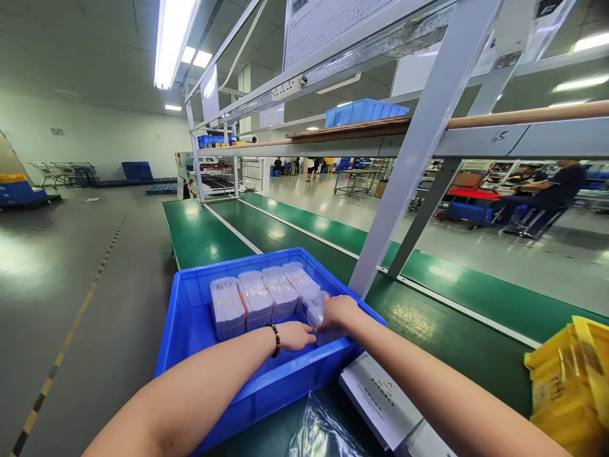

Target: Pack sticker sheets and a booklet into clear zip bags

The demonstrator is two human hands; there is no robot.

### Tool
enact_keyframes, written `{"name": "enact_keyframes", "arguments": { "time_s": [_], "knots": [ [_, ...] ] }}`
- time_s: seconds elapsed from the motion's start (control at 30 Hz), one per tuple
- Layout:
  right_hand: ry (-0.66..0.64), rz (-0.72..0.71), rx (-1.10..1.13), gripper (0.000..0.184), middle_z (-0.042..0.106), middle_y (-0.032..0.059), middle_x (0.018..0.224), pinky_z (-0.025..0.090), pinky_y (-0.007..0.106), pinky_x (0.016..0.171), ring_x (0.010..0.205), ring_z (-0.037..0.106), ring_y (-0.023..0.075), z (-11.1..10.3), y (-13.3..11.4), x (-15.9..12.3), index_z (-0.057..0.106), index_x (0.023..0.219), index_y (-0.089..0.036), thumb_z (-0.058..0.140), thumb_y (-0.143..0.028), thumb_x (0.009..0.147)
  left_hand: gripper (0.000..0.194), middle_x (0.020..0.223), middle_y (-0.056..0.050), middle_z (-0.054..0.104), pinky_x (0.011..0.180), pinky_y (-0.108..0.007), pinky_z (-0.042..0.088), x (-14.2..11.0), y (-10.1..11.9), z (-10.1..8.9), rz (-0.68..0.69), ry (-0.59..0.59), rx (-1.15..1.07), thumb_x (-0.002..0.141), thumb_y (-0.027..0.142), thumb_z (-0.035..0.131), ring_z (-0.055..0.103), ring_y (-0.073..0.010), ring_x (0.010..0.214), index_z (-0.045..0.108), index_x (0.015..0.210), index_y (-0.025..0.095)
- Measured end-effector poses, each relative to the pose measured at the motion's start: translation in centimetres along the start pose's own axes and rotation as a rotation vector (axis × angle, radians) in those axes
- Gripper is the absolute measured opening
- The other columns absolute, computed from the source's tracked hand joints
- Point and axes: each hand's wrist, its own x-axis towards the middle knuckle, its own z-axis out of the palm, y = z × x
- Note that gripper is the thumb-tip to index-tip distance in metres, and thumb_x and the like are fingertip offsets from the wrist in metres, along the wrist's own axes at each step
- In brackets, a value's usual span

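A blue plastic bin [190, 330] sits on the green workbench in front of me. Inside it lie several banded bundles of white packets [257, 298] in a row. Both my hands reach into the bin's right end. My left hand [295, 335], with a dark bead bracelet at the wrist, is closed on the near side of a small bundle [314, 312]. My right hand [337, 312] grips the same bundle from the right, fingers curled over it.
A white printed box [380, 400] and a clear plastic bag [318, 431] lie near me on the bench. Yellow bags [571, 381] are at the right. A grey frame post [404, 171] rises just behind the bin. A person sits far right.
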Motion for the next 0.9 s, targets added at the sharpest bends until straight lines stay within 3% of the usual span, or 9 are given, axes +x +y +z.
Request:
{"name": "enact_keyframes", "arguments": {
  "time_s": [0.1, 0.27, 0.33, 0.43, 0.53, 0.63, 0.77, 0.9],
  "knots": [
    [-0.002, -0.01, -0.043, 0.09, 0.065, 0.0238, 0.106, 0.047, 0.044, 0.082, 0.102, 0.059, 0.0377, 0.0, 0.3, -0.1, 0.051, 0.12, -0.005, 0.075, -0.054, 0.048, 0.028, 0.112, -0.007, 0.058, 0.083, -0.042, 0.048, 0.1, 0.0, -0.1, -0.036, 0.055, 0.085, 0.085, 0.033, 0.051, 0.057, -0.0203, 0.096, 0.056, 0.107, 0.017],
    [0.099, -0.041, -0.06, 0.063, 0.066, 0.0205, 0.104, 0.048, 0.042, 0.076, 0.098, 0.062, 0.0351, -1.9, 1.3, -1.7, 0.052, 0.115, -0.009, 0.06, -0.052, 0.07, 0.026, 0.107, -0.006, 0.06, 0.078, -0.038, 0.05, -0.2, 0.6, -1.1, -0.033, 0.212, 0.186, 0.086, 0.033, 0.05, 0.059, -0.0183, 0.09, 0.057, 0.105, 0.017],
    [0.148, -0.072, -0.052, 0.055, 0.067, 0.0195, 0.101, 0.048, 0.042, 0.073, 0.094, 0.063, 0.0347, -3.0, 1.7, -3.2, 0.052, 0.115, -0.01, 0.056, -0.048, 0.075, 0.027, 0.108, -0.006, 0.059, 0.079, -0.04, 0.05, -1.0, 0.9, -3.0, -0.012, 0.315, 0.234, 0.086, 0.034, 0.05, 0.059, -0.0189, 0.092, 0.056, 0.106, 0.017],
    [0.2, -0.145, -0.036, 0.048, 0.068, 0.0167, 0.099, 0.047, 0.039, 0.073, 0.093, 0.064, 0.0328, -4.1, 2.4, -6.0, 0.051, 0.115, -0.012, 0.054, -0.042, 0.078, 0.032, 0.122, -0.008, 0.053, 0.088, -0.045, 0.045, -2.7, 0.5, -7.3, -0.003, 0.529, 0.32, 0.087, 0.034, 0.048, 0.054, -0.0217, 0.104, 0.052, 0.114, 0.02],
    [0.228, -0.216, -0.02, 0.043, 0.067, 0.0149, 0.103, 0.046, 0.036, 0.076, 0.096, 0.062, 0.0302, -4.2, 2.8, -8.8, 0.051, 0.117, -0.015, 0.051, -0.039, 0.081, 0.037, 0.127, -0.009, 0.048, 0.091, -0.049, 0.042, -4.2, -1.9, -11.7, -0.099, 0.668, 0.407, 0.086, 0.035, 0.049, 0.05, -0.0244, 0.11, 0.048, 0.12, 0.02],
    [0.229, -0.267, 0.006, 0.039, 0.067, 0.0149, 0.104, 0.046, 0.035, 0.077, 0.095, 0.063, 0.029, -3.5, 2.6, -10.5, 0.054, 0.115, -0.015, 0.048, -0.036, 0.083, 0.035, 0.121, -0.009, 0.052, 0.087, -0.046, 0.045, -4.7, -5.6, -14.0, -0.253, 0.644, 0.47, 0.084, 0.033, 0.052, 0.053, -0.023, 0.104, 0.051, 0.115, 0.018],
    [0.221, -0.326, 0.066, 0.035, 0.069, 0.0134, 0.098, 0.047, 0.036, 0.074, 0.091, 0.064, 0.0293, -2.5, 1.7, -10.9, 0.058, 0.11, -0.015, 0.049, -0.035, 0.082, 0.033, 0.117, -0.008, 0.055, 0.083, -0.044, 0.048, -4.3, -9.8, -13.8, -0.401, 0.605, 0.517, 0.084, 0.034, 0.052, 0.056, -0.0217, 0.1, 0.052, 0.113, 0.017],
    [0.223, -0.35, 0.105, 0.034, 0.07, 0.0124, 0.094, 0.046, 0.036, 0.073, 0.088, 0.064, 0.0291, -2.2, 0.8, -11.0, 0.059, 0.109, -0.015, 0.049, -0.034, 0.082, 0.032, 0.115, -0.008, 0.056, 0.082, -0.043, 0.049, -3.6, -11.8, -13.3, -0.481, 0.606, 0.521, 0.085, 0.034, 0.051, 0.057, -0.0207, 0.097, 0.052, 0.113, 0.017]
  ]
}}
